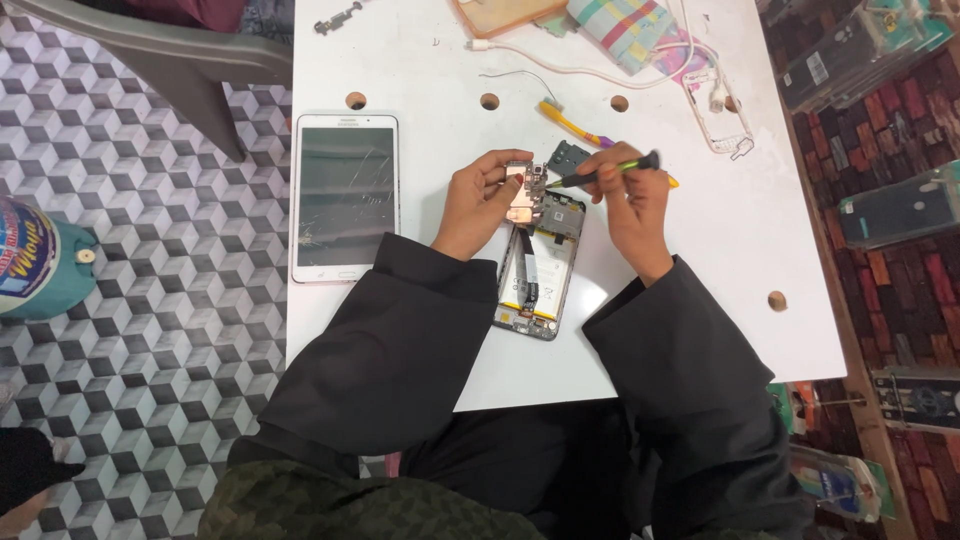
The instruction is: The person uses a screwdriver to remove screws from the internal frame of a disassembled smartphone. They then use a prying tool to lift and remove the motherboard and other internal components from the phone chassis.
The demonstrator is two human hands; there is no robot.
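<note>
opened phone point(540, 265) under both hands | left hand point(478, 203) grips its top | right hand point(630, 195) grasps screwdriver point(605, 171)

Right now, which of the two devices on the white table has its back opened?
The smartphone between the left hand and right hand: its battery and boards are exposed. The white tablet to its left lies closed, screen up, with cracked glass.

Both forearms in dark sleeves reaching forward, left hand point(478, 200) with fingers curled in a pinch, right hand point(630, 200) gripping, wrist bent inward
</note>
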